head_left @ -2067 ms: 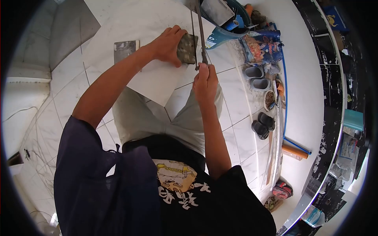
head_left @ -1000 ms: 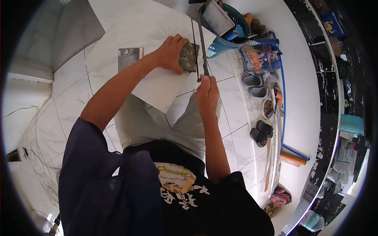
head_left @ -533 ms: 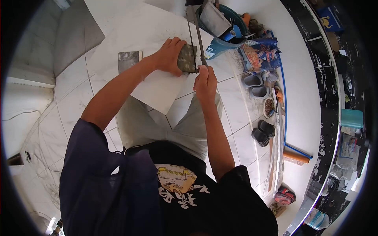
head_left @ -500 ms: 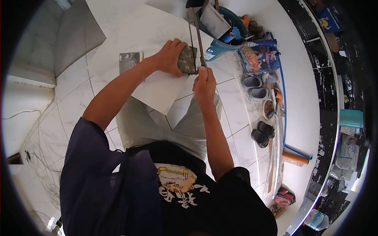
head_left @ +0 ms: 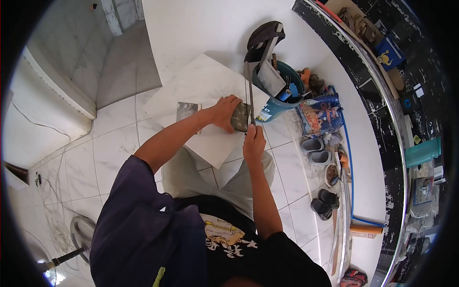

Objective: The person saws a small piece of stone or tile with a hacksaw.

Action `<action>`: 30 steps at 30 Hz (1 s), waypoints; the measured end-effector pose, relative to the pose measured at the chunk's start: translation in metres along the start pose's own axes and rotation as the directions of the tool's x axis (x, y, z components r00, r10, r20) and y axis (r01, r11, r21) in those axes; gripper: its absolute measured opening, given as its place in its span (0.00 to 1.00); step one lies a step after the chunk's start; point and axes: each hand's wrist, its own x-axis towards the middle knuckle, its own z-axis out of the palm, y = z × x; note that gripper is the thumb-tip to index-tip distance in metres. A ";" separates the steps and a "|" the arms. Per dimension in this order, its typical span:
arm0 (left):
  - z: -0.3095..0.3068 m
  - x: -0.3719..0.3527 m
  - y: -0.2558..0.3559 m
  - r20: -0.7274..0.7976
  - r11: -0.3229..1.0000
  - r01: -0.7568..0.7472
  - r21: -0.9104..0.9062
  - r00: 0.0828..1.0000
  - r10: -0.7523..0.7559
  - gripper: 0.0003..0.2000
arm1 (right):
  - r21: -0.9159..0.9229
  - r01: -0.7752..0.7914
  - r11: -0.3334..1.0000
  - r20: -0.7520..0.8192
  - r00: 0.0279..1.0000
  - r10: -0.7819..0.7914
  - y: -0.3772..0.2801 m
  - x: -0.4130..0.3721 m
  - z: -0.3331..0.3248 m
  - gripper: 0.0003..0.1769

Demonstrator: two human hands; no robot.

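My left hand (head_left: 223, 114) is wrapped over a dark, mottled flat block (head_left: 240, 118), pressing it down near the right side of a white board (head_left: 216, 148). In my right hand (head_left: 254, 143) is the handle end of a hacksaw (head_left: 251, 93), its frame pointing away from me. The saw's thin blade runs along the block's right edge; whether it has cut in is too small to tell. A grey, speckled flat piece (head_left: 186, 111) lies on the board left of my left hand, partly hidden by my forearm.
Beyond the saw stands a teal bucket (head_left: 272, 103) of tools, with a dark cap-like item (head_left: 260, 34) above it. To the right are a printed bag (head_left: 319, 115), grey clogs (head_left: 319, 157), black shoes (head_left: 324, 204) and a blue pipe (head_left: 350, 177). Cables (head_left: 55, 186) trail on the left floor.
The camera view has shifted, so everything appears lower and slightly to the right. Both hands keep their holds on the block and hacksaw; the saw stays at the block's right edge.
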 end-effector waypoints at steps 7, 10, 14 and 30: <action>0.002 0.007 -0.001 -0.031 0.991 -0.015 0.135 0.999 0.020 0.60 | 0.039 0.033 0.999 -0.030 0.999 -0.031 0.021 0.014 0.008 0.21; -0.004 0.002 0.001 -0.020 0.987 0.088 0.134 0.996 -0.086 0.62 | 0.077 0.104 0.992 0.038 0.993 -0.107 0.028 0.023 0.011 0.21; -0.008 0.007 0.009 0.054 0.967 0.144 0.210 0.986 -0.158 0.65 | 0.035 0.085 0.996 0.039 0.995 -0.087 0.016 0.024 0.009 0.22; 0.008 0.010 0.021 0.012 0.954 0.287 0.082 0.957 -0.289 0.63 | 0.110 -0.046 0.993 0.031 0.999 0.043 0.033 -0.038 -0.024 0.21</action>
